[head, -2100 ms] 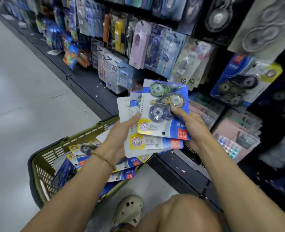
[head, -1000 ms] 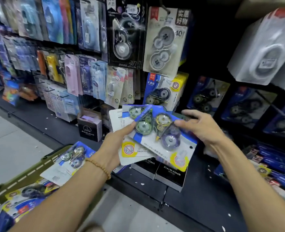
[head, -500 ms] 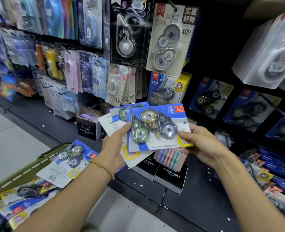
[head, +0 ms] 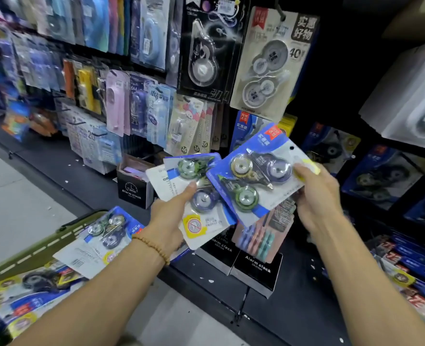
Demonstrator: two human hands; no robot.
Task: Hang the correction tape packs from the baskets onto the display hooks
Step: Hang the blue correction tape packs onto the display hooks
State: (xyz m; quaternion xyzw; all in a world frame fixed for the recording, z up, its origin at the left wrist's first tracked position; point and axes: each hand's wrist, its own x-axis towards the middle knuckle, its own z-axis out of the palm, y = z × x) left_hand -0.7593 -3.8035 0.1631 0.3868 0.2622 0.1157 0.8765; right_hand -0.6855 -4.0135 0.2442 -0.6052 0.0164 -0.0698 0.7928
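My right hand [head: 315,196] pinches one blue-and-white correction tape pack [head: 256,178] by its right edge, tilted with its red label up toward the rack. My left hand [head: 170,216] grips a fanned stack of the same packs [head: 194,196], thumb on top. The single pack overlaps the stack's right side. Low at the left, an olive green basket [head: 44,243] holds more packs [head: 99,240]. Behind the held pack hang matching blue packs [head: 246,126] on the display, partly hidden.
The display wall [head: 156,71] is crowded with hanging stationery cards, among them a beige two-tape pack [head: 271,61]. Black alarm clock boxes [head: 256,268] stand on the dark base shelf. More blue packs [head: 383,176] hang at the right. Grey floor lies to the left.
My right hand has drawn the top pack off the stack, turned it and tilted it upright toward the rack. The view has risen from the basket to the display wall.
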